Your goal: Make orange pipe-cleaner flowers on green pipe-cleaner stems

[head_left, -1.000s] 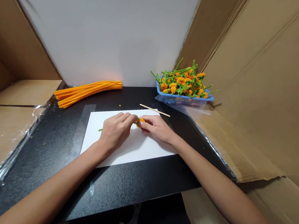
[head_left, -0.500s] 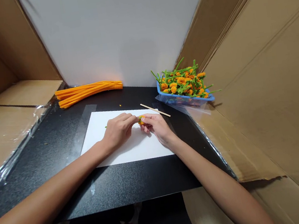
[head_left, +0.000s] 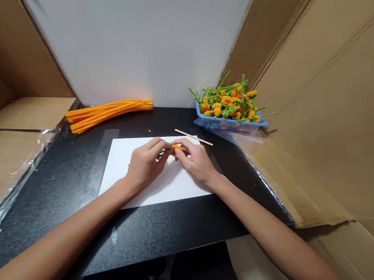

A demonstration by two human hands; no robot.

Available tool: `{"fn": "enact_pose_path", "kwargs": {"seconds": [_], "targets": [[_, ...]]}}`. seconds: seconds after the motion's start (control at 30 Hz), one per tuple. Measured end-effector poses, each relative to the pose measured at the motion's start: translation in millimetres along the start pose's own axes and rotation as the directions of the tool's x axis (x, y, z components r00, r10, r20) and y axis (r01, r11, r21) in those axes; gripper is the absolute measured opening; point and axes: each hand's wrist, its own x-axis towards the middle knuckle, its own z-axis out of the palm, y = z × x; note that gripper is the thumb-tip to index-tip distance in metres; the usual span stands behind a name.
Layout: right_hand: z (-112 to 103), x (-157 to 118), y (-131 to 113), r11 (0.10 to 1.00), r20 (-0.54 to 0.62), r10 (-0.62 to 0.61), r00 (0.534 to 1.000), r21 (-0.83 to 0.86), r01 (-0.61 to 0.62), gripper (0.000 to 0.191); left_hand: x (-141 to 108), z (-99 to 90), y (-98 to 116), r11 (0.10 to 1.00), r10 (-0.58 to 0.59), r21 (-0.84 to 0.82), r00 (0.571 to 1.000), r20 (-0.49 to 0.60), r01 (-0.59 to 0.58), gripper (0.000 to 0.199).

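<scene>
Over the white sheet (head_left: 166, 186), both hands meet around one small orange flower (head_left: 176, 148) with a green stem (head_left: 161, 153). My left hand (head_left: 148, 161) is closed, its fingers pinching the green stem close under the flower. Thumb and fingers of my right hand (head_left: 195, 160) are closed around the orange head. Part of the flower is hidden behind the fingers. A thin wooden stick (head_left: 193, 137) lies slanted across the sheet's upper right corner, just beyond my right hand.
A blue basket (head_left: 232, 124) full of orange flowers with green stems stands at the back right. Orange fuzzy sticks (head_left: 108, 112) lie bundled at the back left. Cardboard walls (head_left: 342, 87) flank the black table (head_left: 172, 227); a pale panel rises behind it.
My right hand's fingers have shifted around the flower head, and more of the green stem shows between the hands. My left hand's fingers have opened slightly along the stem.
</scene>
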Motion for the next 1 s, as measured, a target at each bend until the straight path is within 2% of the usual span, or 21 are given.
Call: {"fn": "enact_pose_path", "kwargs": {"seconds": [0.2, 0.33, 0.5, 0.67, 0.8, 1.0], "targets": [[3.9, -1.6, 4.2, 0.986, -0.014, 0.065, 0.998, 0.156, -0.062, 0.012, -0.5, -0.4, 1.6, 0.996, -0.019, -0.083, 1.0, 0.017, 0.021, 0.008], [2.9, -0.6, 6.7, 0.956, 0.004, 0.077, 0.997, 0.284, -0.075, 0.016, -1.4, -0.6, 1.2, 0.994, 0.005, -0.114, 0.999, 0.046, 0.0, 0.009], [1.3, 2.5, 7.0, 0.898, 0.088, 0.096, 0.991, 0.423, -0.124, 0.027, -0.6, -2.4, 3.2, 0.994, -0.034, -0.109, 0.999, -0.006, 0.033, 0.008], [-1.0, 5.2, 5.2, 0.877, 0.115, 0.105, 0.988, 0.458, -0.147, 0.033, -0.7, -2.5, 5.7, 0.99, -0.06, -0.126, 0.998, -0.012, 0.058, 0.007], [-2.5, 6.1, 5.7, 0.852, 0.126, 0.11, 0.986, 0.499, -0.159, 0.034, -1.1, -1.5, 5.0, 0.993, -0.001, -0.121, 0.999, -0.039, -0.004, 0.009], [-2.5, 6.0, 7.9, 0.874, 0.115, 0.118, 0.986, 0.46, -0.158, 0.033, -1.4, -0.5, 1.1, 0.993, 0.092, -0.073, 0.996, -0.021, -0.094, 0.011]]}}
